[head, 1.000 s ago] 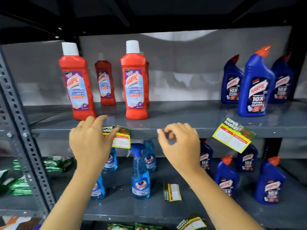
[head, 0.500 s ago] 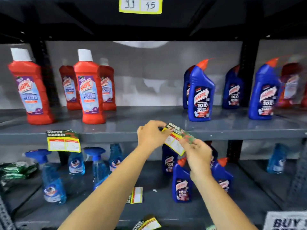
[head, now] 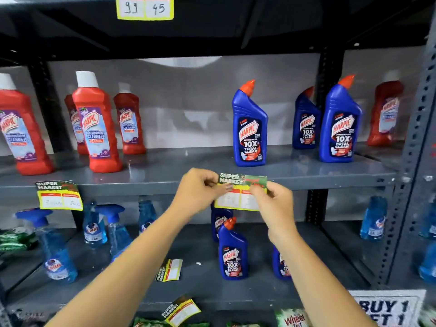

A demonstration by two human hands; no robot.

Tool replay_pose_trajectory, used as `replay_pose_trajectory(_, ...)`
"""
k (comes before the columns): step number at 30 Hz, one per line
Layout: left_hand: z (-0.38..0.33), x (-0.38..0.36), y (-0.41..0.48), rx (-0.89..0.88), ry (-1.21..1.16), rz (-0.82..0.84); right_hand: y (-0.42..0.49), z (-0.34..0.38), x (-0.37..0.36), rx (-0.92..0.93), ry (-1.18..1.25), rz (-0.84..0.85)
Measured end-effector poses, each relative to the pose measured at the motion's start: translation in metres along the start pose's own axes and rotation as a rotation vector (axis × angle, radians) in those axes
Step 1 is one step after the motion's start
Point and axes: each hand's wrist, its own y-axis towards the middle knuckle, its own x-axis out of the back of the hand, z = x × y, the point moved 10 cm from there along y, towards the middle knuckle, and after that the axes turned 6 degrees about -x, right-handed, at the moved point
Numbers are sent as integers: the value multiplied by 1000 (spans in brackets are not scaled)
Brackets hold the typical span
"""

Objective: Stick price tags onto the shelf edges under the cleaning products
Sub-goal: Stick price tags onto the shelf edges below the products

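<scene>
A yellow and green "Super Market" price tag (head: 239,194) is held level against the front edge of the grey middle shelf (head: 146,187), right below a blue Harpic bottle (head: 249,128). My left hand (head: 200,190) pinches the tag's left side and my right hand (head: 273,204) pinches its right side. Another price tag (head: 59,195) hangs on the same shelf edge at the left, under the red Harpic bottles (head: 96,128).
More blue Harpic bottles (head: 339,123) stand at the right. Blue spray bottles (head: 55,246) and a blue Harpic bottle (head: 232,253) fill the lower shelf, where a loose tag (head: 169,269) lies. Another tag (head: 180,311) hangs on the lower shelf edge. A perforated upright post (head: 410,175) stands at the right.
The view swung right from the red bottles to the blue ones. Both hands left the left tag, took hold of the tilted right tag and turned it level against the shelf edge.
</scene>
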Motion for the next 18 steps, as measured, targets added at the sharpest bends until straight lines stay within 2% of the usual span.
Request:
replay_pose_trajectory(4, -18, -62, 0, -9, 30, -10, 16, -3, 64, 26, -58, -53)
replay_pose_trajectory(8, -26, -101, 13, 73, 45, -86, 36, -9, 115, 40, -177, -168)
replay_pose_trajectory(13, -34, -104, 18, 92, 270, -252, 45, -5, 127, 144, -355, -273)
replay_pose_trajectory(18, -36, -106, 27, 49, 421, -222, 42, 3, 128, 267, -458, -340)
